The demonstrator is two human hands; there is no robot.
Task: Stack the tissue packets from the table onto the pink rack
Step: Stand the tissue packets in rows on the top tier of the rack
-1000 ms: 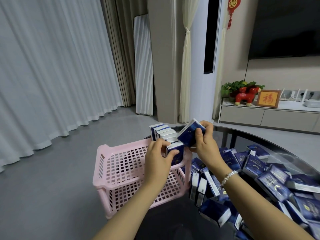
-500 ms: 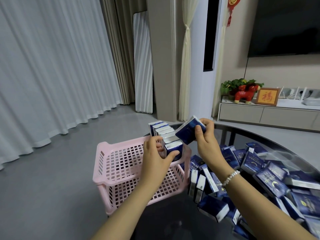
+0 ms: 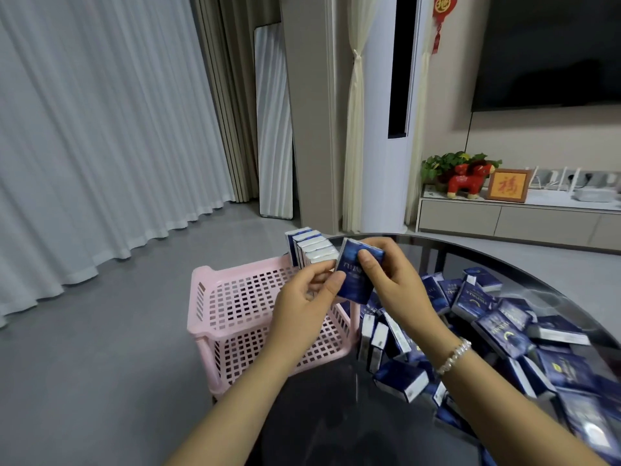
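A pink perforated rack point(image 3: 235, 297) stands left of the dark round table point(image 3: 336, 415). A row of blue-and-white tissue packets point(image 3: 311, 247) stands on edge along the rack's far right side. My right hand point(image 3: 393, 280) grips one blue packet point(image 3: 353, 277) upright at the near end of that row, thumb on its front. My left hand point(image 3: 305, 297) holds the same packet's left edge, thumb against its face and fingers curled behind it. A loose heap of blue packets point(image 3: 504, 324) covers the table on the right.
The rack's near half and lower shelf hold nothing. Grey floor point(image 3: 100, 331) lies to the left, with white curtains, a leaning mirror point(image 3: 274, 122) and a tall white air conditioner behind. A TV cabinet point(image 3: 517, 220) with a red horse figure stands at the back right.
My right hand has brought its packet down from above the row and turned it upright. My left hand has shifted from the row's last packet onto this one.
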